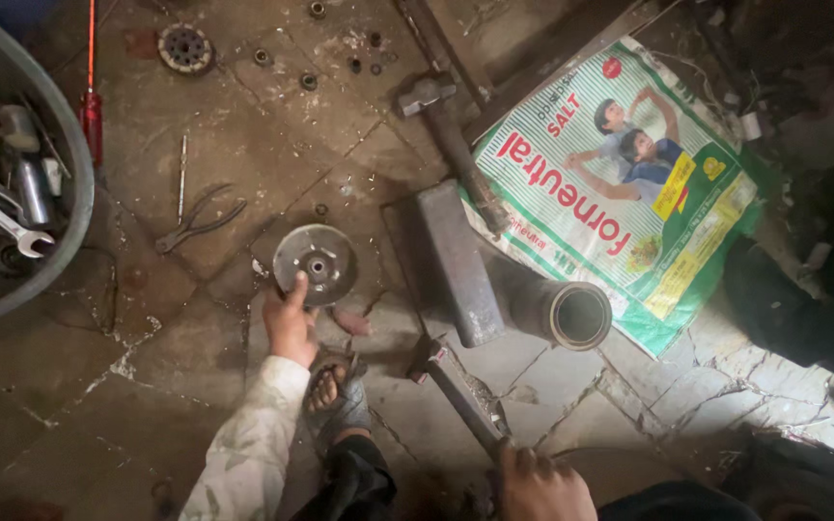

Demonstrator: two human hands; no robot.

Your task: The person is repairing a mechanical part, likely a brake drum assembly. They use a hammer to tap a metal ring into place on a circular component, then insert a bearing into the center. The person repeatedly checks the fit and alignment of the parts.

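Low in the frame, the right hand [540, 485] is clamped on the handle of a hammer [458, 387] whose head rests on the floor [147, 338] near centre. Left of it, the left hand [290, 323] — fingers loose, thumb raised — touches the lower rim of a round metal disc [316, 262] lying flat at mid-frame. Just right sit a steel block [456, 262] and a short pipe [567, 313]; pliers [197, 222] lie further left.
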